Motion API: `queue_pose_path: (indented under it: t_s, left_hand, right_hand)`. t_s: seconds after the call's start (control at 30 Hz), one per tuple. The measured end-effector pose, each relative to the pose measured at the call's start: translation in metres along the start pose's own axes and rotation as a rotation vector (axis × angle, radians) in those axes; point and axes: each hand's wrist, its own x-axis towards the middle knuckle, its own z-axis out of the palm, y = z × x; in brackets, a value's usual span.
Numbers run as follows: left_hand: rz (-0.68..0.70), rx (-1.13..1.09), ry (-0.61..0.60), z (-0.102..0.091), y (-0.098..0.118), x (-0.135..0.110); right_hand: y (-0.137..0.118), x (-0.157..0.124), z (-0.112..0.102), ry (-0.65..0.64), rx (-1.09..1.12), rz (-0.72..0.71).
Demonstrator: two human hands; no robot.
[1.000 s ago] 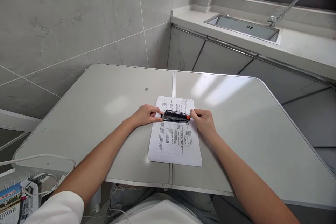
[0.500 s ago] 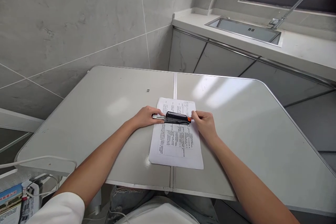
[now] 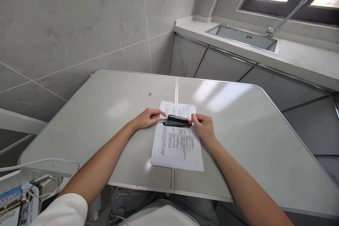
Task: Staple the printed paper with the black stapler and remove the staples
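Note:
A black stapler (image 3: 178,120) with an orange end lies across a printed sheet of paper (image 3: 177,144) on the grey folding table (image 3: 106,113). My left hand (image 3: 147,117) pinches the stapler's left, metal end with its fingertips. My right hand (image 3: 203,127) grips the orange end on the right, fingers closed. Both hands rest on the table at the paper's upper part.
A small staple piece (image 3: 150,94) lies on the table's left half. A counter with a steel sink (image 3: 242,36) and tap (image 3: 291,7) runs along the back right. Cables and a booklet (image 3: 10,204) sit low at the left. The tiled wall is close behind the table.
The metal tray that stuck out at the stapler's left end half a second ago has slid back in. My left fingers have moved to that end. The view has tilted slightly.

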Motion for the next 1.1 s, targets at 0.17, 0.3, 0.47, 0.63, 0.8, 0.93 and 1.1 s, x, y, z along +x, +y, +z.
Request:
queue_pose_path:
  t_s: [0.17, 0.3, 0.47, 0.63, 0.8, 0.93, 1.1]
  left_hand:
    - [0.006, -0.025, -0.006, 0.000, -0.002, 0.000]
    - [-0.017, -0.002, 0.012, 0.001, -0.002, 0.000]
    - [-0.046, 0.075, 0.042, 0.001, -0.001, 0.001]
    - [-0.038, 0.088, 0.046, 0.001, -0.002, 0.001]
    - [-0.053, 0.011, 0.089, 0.001, -0.003, 0.000]
    - [-0.034, -0.297, 0.256, 0.002, 0.002, 0.003]
    - [-0.089, -1.016, 0.346, 0.010, 0.008, 0.011]
  right_hand:
    - [0.000, 0.000, 0.004, 0.022, -0.053, -0.078]
    - [0.000, -0.003, 0.004, 0.096, -0.113, -0.203]
    - [-0.007, -0.003, 0.007, -0.023, -0.059, -0.347]
    - [-0.004, -0.004, 0.019, -0.295, -0.143, -0.384]
    - [-0.005, -0.009, 0.021, -0.246, -0.121, -0.332]
    - [-0.013, -0.013, 0.017, -0.086, -0.106, -0.421]
    - [-0.009, -0.017, 0.013, 0.125, -0.279, -0.807]
